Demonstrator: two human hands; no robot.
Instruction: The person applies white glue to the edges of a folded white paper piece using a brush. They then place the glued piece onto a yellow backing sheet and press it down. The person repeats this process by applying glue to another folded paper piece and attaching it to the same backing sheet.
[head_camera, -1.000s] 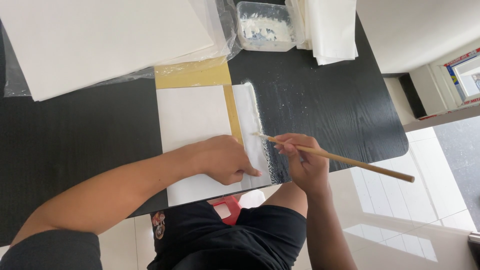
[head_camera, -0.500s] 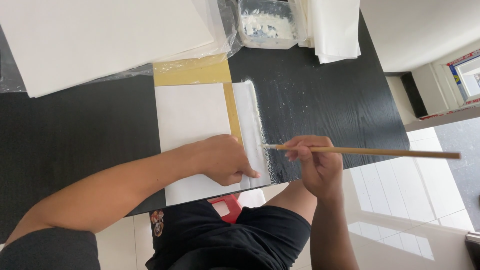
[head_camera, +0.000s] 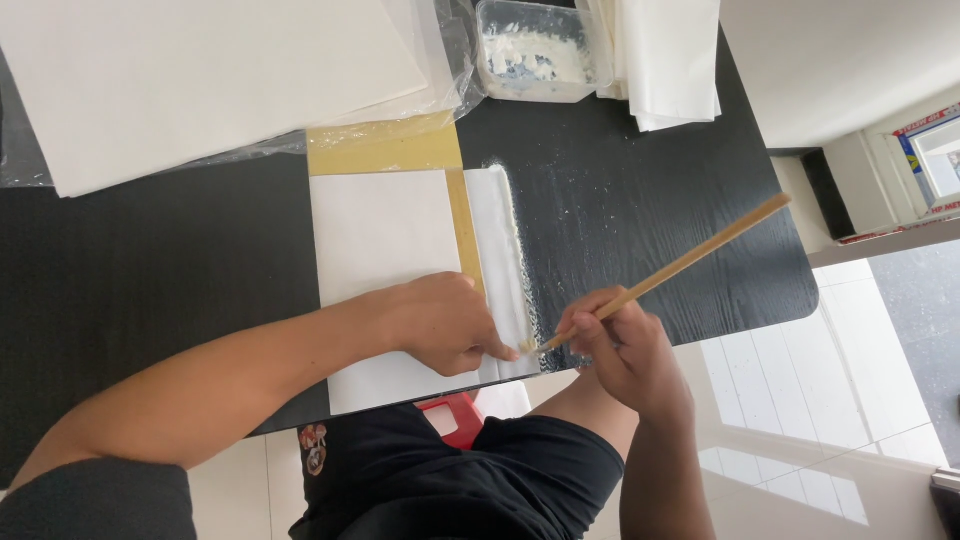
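Observation:
My left hand (head_camera: 440, 322) presses flat on a white paper sheet (head_camera: 375, 235) that lies over a yellow sheet (head_camera: 385, 152) on the black table (head_camera: 130, 270). Its fingertips hold down the sheet's lower right corner. My right hand (head_camera: 620, 350) grips a long wooden brush handle (head_camera: 690, 260), which slants up to the right. The brush tip touches the white strip (head_camera: 500, 240) at the sheet's right edge, close to my left fingertips. That strip looks wet with white paste, and paste smears spread onto the table beside it.
A clear plastic tub (head_camera: 535, 50) with white paste stands at the table's far edge. A large stack of white sheets in plastic wrap (head_camera: 220, 70) fills the far left. Folded white sheets (head_camera: 665, 55) lie at the far right. The table's right edge drops to a glossy tiled floor (head_camera: 800, 400).
The brush handle has swung from level to slanting up to the right, and its tip has slid down the strip toward me. My left hand has stayed pressed on the paper.

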